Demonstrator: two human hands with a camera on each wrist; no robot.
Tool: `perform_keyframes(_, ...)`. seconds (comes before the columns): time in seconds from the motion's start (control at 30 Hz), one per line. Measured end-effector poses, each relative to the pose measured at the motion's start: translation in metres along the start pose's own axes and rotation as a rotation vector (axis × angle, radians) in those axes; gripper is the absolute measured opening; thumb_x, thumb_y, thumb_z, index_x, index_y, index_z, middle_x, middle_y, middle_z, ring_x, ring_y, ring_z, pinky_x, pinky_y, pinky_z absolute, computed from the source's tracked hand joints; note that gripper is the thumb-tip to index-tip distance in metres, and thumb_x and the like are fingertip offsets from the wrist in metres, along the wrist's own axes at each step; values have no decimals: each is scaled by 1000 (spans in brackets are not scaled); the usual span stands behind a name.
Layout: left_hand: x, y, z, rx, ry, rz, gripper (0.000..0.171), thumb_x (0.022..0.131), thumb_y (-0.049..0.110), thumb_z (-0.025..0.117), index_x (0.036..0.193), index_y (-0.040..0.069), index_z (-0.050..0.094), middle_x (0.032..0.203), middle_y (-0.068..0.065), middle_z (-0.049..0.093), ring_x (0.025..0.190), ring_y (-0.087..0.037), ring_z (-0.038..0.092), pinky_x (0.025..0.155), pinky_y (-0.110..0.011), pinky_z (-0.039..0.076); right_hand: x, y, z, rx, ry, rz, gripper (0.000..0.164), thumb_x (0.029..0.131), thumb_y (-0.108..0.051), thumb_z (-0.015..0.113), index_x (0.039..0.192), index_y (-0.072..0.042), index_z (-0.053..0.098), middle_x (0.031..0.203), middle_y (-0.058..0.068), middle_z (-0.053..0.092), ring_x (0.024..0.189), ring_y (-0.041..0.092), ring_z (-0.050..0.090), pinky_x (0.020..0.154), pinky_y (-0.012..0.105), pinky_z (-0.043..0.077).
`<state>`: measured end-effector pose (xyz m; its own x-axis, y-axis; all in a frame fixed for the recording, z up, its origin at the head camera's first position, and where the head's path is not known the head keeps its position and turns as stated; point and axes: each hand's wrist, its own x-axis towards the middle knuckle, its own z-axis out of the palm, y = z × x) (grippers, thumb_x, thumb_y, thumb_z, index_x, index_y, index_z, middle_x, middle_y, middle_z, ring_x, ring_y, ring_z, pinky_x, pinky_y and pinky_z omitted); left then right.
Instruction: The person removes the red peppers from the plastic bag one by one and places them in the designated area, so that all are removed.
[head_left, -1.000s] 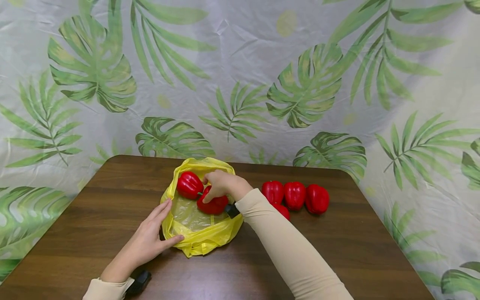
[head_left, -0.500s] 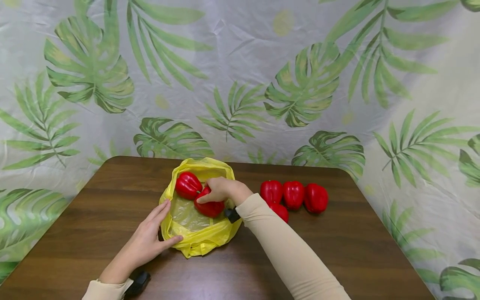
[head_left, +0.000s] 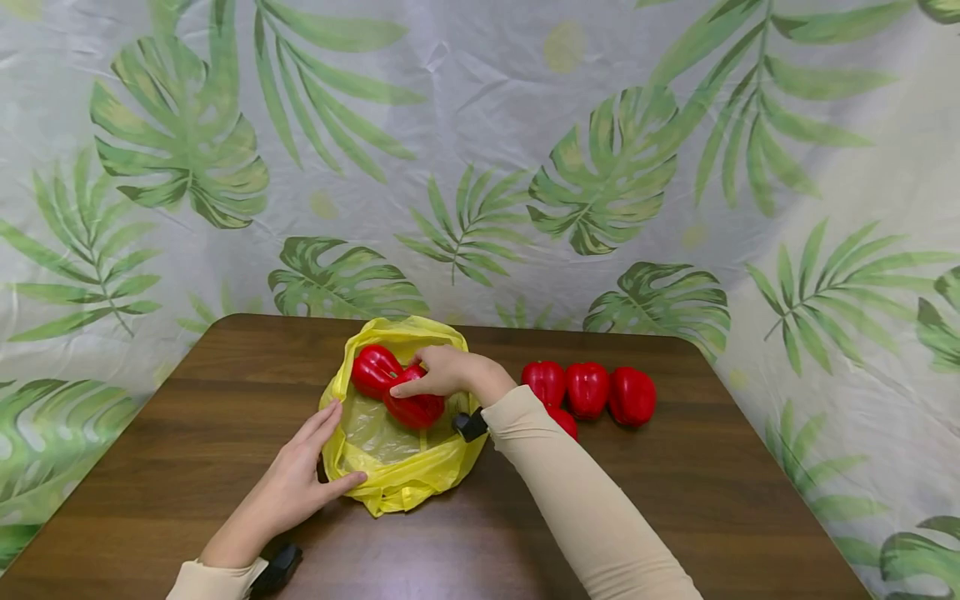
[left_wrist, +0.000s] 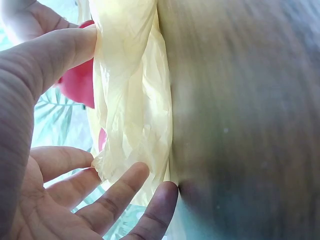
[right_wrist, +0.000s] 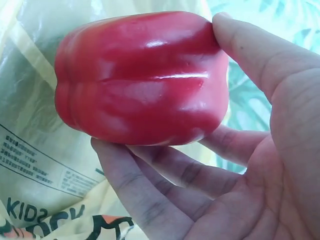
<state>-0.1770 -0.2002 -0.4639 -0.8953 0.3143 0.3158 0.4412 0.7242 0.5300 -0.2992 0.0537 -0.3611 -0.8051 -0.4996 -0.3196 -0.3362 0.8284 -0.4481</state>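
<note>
A yellow plastic bag (head_left: 408,483) stands with its mouth wide on the table, its rim rolled outward. Inside, a red bell pepper (head_left: 372,370) lies at the back left. My right hand (head_left: 456,372) reaches into the bag and grips a second bell pepper (right_wrist: 142,82), thumb on one end and fingers underneath in the right wrist view. In the head view this pepper lies against or very near the first. My left hand (head_left: 296,475) rests at the bag's left side, fingers spread. The left wrist view has the thumb and some fingertips touching the yellow plastic (left_wrist: 127,90).
To the right of the bag, several more red bell peppers (head_left: 587,390) sit close together on the brown wooden table (head_left: 697,492). My right sleeve (head_left: 577,492) partly covers the nearest one. A leaf-patterned cloth (head_left: 480,125) hangs behind the table.
My right hand has shifted the gripped pepper slightly left, towards the other pepper in the bag, and its thumb and fingers have changed position. My left hand has stayed at the bag's side.
</note>
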Motion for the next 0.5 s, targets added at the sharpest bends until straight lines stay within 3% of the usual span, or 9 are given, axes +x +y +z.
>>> perform_keyframes(0.17,1,0,0,-5,-14,-8,100,88,39,90,160,-10,41,167,-30,39,149,-52,46,114,-68,46,-9,2,-4,24,26,-33,72,100,-56,70,152,-9,55,140,8,65,116,18,63,95,33,58)
perform_keyframes(0.5,0,1,0,-3,-21,-15,103,87,41,90,161,-9,40,167,-30,39,149,-53,45,114,-69,45,-31,13,-9,14,102,-70,68,99,-58,71,148,-13,58,123,3,72,106,16,65,88,29,58)
